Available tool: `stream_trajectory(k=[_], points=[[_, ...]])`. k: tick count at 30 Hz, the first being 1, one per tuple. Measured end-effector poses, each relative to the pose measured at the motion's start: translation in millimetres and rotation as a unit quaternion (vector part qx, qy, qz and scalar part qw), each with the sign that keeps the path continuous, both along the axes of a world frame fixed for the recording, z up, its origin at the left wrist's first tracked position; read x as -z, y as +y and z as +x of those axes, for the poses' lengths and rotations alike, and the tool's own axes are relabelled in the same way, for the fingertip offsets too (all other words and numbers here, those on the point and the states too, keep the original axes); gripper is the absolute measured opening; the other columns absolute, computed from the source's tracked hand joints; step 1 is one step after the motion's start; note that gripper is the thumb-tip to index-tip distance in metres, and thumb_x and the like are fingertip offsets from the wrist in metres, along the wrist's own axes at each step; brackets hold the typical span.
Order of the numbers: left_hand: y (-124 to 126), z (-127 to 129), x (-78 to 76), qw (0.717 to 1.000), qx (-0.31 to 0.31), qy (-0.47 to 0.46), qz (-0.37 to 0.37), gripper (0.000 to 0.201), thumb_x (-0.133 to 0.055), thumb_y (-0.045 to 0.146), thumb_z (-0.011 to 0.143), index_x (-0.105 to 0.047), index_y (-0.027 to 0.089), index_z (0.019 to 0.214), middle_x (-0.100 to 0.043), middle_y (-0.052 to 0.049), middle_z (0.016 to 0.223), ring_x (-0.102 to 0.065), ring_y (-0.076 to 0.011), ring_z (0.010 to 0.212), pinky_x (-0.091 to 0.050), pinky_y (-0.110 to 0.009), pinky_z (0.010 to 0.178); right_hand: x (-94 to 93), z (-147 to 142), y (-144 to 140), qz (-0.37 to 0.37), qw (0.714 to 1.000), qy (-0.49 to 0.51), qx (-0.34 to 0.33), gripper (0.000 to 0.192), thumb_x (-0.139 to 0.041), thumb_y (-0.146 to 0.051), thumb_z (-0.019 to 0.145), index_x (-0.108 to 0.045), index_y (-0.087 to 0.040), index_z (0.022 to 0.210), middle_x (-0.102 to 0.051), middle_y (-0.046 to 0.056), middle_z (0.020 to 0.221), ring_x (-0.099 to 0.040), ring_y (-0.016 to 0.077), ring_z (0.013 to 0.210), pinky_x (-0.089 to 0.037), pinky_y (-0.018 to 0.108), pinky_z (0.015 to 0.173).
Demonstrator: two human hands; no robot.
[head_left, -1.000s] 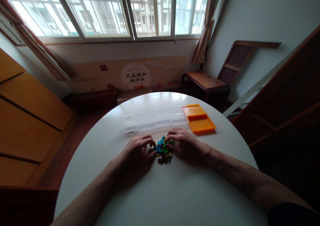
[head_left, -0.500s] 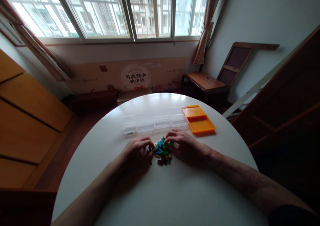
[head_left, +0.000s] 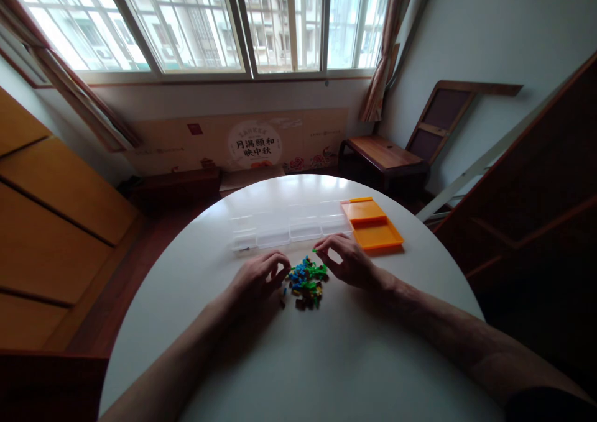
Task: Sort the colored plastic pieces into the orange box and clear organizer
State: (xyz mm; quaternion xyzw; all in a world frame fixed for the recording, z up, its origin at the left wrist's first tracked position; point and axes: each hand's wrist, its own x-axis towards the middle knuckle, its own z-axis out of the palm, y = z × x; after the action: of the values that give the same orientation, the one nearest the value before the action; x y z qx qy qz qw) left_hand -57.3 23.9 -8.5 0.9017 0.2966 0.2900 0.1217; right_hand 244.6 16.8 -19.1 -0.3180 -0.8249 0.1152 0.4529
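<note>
At frame centre, the right hand point(head_left: 347, 261) pinches one tiny green piece point(head_left: 314, 250) between thumb and forefinger, lifted just above the pile of small coloured pieces point(head_left: 306, 281) on the white table point(head_left: 298, 360). The left hand point(head_left: 259, 278) rests curled at the pile's left edge, fingertips together. The pieces look light, hard and easily scattered, best taken singly by fingertip. Beyond lie one clear compartment box point(head_left: 289, 225) and one orange tray point(head_left: 372, 224).

— What differs from a second ago?
— My right hand point(head_left: 347, 261) has lifted off the pile of small bricks point(head_left: 306, 281), pinching one green piece point(head_left: 314, 250).
— And the left hand point(head_left: 258, 278)?
— It has drawn slightly back from the pile's edge.
</note>
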Motion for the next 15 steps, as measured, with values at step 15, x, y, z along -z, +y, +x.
stream_trajectory(k=[15], points=[[1, 4, -5.3, 0.998, 0.007, -0.013, 0.057, 0.013, -0.061, 0.030, 0.114, -0.070, 0.021, 0.113, -0.077, -0.003, 0.098, -0.066, -0.0113, 0.071, -0.049, -0.022, 0.067, -3.2, 25, 20, 0.024, 0.967, -0.037, 0.250, 0.006, -0.069, -0.020, 0.102, -0.073, -0.024, 0.102, -0.075, 0.001, 0.091, -0.066, 0.0213, 0.081, -0.049, 0.039, 0.093]])
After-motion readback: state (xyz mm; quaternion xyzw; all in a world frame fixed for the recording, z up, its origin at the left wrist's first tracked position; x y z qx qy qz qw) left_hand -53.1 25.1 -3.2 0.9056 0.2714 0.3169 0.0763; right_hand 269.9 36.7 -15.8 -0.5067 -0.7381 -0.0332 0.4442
